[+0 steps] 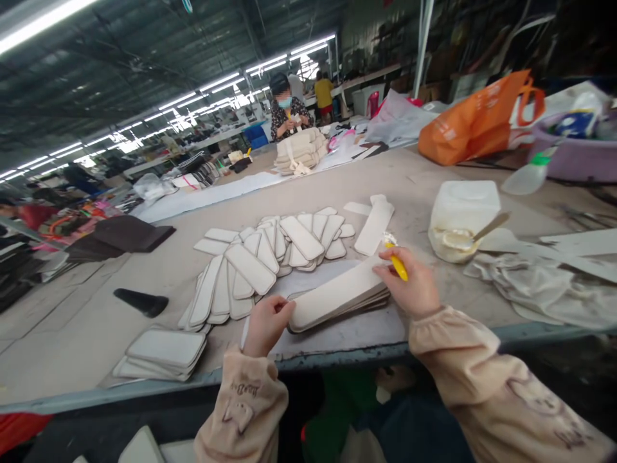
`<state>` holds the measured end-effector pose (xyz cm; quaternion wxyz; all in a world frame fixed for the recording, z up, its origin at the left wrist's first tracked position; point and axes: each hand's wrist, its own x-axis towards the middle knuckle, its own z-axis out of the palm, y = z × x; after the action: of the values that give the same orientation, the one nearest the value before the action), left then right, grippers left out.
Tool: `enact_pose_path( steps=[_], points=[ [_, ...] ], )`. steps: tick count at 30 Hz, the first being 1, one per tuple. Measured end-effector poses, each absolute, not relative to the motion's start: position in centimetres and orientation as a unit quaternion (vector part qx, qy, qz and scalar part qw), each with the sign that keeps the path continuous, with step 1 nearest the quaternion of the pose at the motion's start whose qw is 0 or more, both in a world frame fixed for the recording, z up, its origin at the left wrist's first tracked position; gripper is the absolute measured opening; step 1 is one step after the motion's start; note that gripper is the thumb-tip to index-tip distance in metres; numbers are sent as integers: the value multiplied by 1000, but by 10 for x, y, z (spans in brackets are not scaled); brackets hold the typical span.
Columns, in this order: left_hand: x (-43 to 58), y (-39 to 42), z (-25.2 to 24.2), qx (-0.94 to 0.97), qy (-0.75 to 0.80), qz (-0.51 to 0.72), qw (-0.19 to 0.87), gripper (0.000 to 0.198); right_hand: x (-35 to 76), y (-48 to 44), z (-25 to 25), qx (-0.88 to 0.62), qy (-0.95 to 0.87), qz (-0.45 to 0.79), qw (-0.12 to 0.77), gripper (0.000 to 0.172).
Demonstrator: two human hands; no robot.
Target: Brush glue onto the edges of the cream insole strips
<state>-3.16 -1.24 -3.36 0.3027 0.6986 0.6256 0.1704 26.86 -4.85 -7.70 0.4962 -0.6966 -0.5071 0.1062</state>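
Note:
My left hand point(268, 323) is closed, thumb and fingers pinching the left end of a long cream strip point(337, 289) with rounded corners. The strip lies over a stack of similar pieces near the table's front edge. At its right end, my right hand point(412, 283) touches the strip with its fingertips. That same hand grips a small yellow-handled brush point(399, 266), whose whitish tip points up and away. Behind the strip spreads a fan of cream rounded panels point(250, 269) with dark edges. A shorter cream piece point(375, 225) lies just past the brush.
A white plastic tub point(463, 215) with pasty residue and a stick stands right, near crumpled cloth point(559, 286). An orange bag point(475, 122) and purple basin point(573, 157) sit behind. At left are a black cone-like object point(141, 301) and stacked panels point(164, 349). Across the table, a person point(288, 112) works.

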Motion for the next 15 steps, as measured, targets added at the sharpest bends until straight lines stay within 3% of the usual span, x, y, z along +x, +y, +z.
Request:
enact_pose_path(
  steps=[6, 15],
  points=[
    [-32, -12, -41, 712, 653, 96, 239, 32, 259, -43, -83, -746, -527, 77, 400, 27],
    [-32, -8, -49, 714, 653, 74, 241, 32, 260, -44, -92, -758, -542, 62, 357, 30]
  ],
)
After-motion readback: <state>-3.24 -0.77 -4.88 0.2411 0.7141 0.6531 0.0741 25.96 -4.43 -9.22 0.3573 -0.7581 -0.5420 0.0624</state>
